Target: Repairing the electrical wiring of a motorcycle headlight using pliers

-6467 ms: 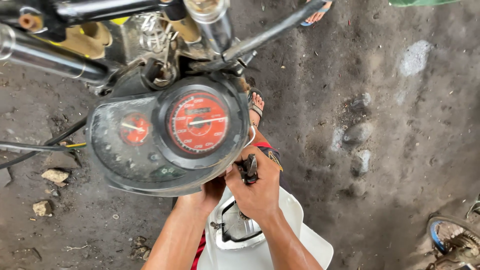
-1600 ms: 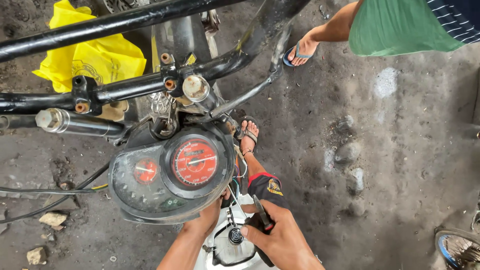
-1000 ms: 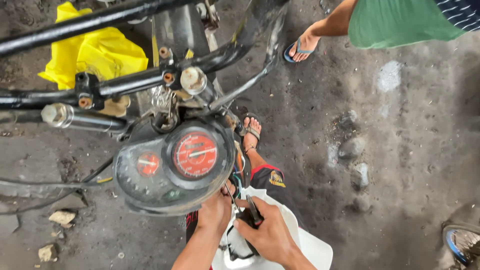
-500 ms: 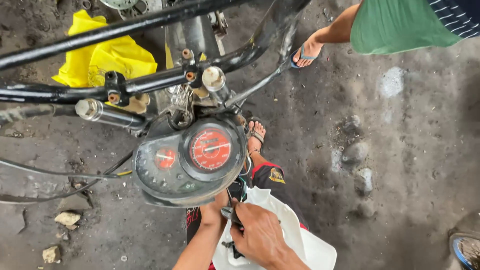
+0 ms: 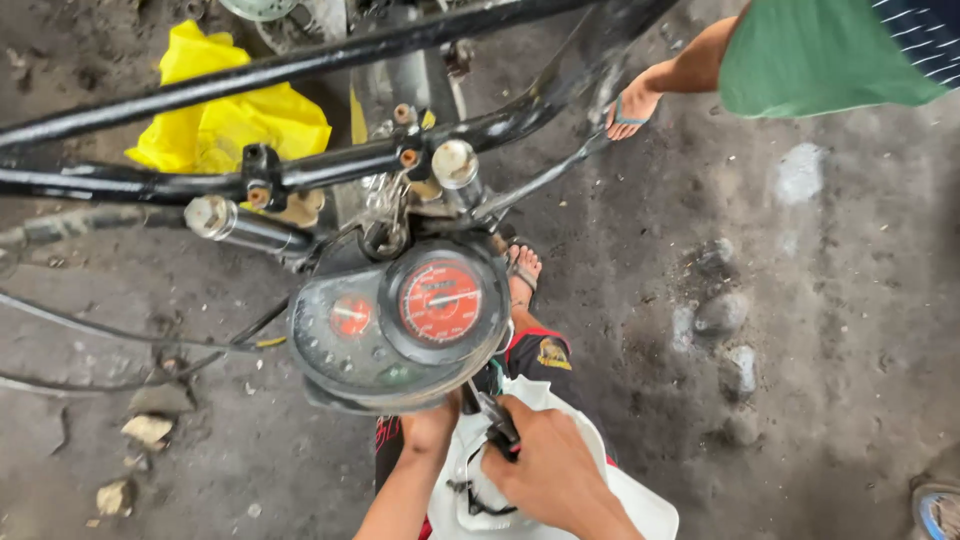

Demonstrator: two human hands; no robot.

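A motorcycle instrument cluster (image 5: 400, 325), with a large red dial and a smaller red dial under a clear cover, was seen from above, mounted just below the black handlebar (image 5: 300, 175). The left hand (image 5: 430, 430) was pressed against the cluster's lower edge, its fingers curled under the housing, so how far it was closed could not be told. The right hand (image 5: 550, 470) was closed in a fist around a dark tool handle (image 5: 500, 430), whose tip was pointed up towards the underside of the cluster, just beside the left hand. Both hands were held over a white plastic cover (image 5: 620, 500), which lay beneath them at the bottom of the view.

A chrome tube end (image 5: 215, 215) was seen to the left of the cluster, and loose black cables (image 5: 120, 335) were trailed across the dirty concrete floor (image 5: 800, 300). A yellow plastic bag (image 5: 230, 120) was lying on the floor behind the handlebar. A sandalled foot (image 5: 522, 270) was placed on the floor just right of the cluster. At the upper right, another person's foot (image 5: 630, 100) and green shorts (image 5: 810, 50) were visible, well apart from the hands.
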